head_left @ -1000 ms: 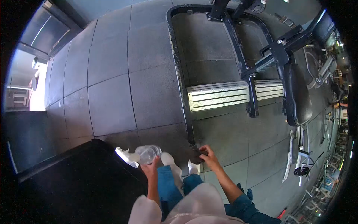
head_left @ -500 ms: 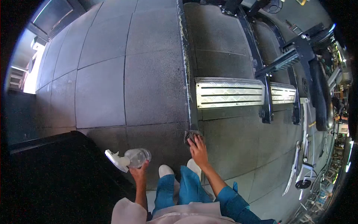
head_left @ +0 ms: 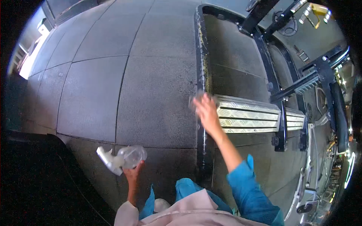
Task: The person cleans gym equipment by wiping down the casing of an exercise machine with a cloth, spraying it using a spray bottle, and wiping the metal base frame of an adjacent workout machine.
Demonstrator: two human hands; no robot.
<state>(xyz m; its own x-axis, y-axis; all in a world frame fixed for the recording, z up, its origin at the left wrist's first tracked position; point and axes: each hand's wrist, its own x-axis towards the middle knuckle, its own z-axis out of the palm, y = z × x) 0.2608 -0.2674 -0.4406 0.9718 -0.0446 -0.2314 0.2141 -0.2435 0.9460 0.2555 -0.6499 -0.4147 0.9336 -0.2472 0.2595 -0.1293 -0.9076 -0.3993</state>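
A clear spray bottle [head_left: 132, 156] with a white trigger head lies sideways in my left hand [head_left: 134, 171], whose fingers wrap round it at the lower left. My right hand [head_left: 206, 111] presses a grey cloth [head_left: 195, 101], blurred by motion, on the scuffed black frame bar [head_left: 202, 64]. Beside that hand, on its right, is a silver tread-plate step [head_left: 249, 115] with dark strips, fixed between the bars.
Dark floor tiles [head_left: 158, 86] extend left of the frame. A black object [head_left: 37, 177] fills the lower left. Black machine arms and a pad [head_left: 338, 116] rise at the right, with more equipment behind.
My right hand and the cloth have moved forward along the bar, from its near end to beside the step. My left hand still holds the bottle, slightly further left. The view has shifted.
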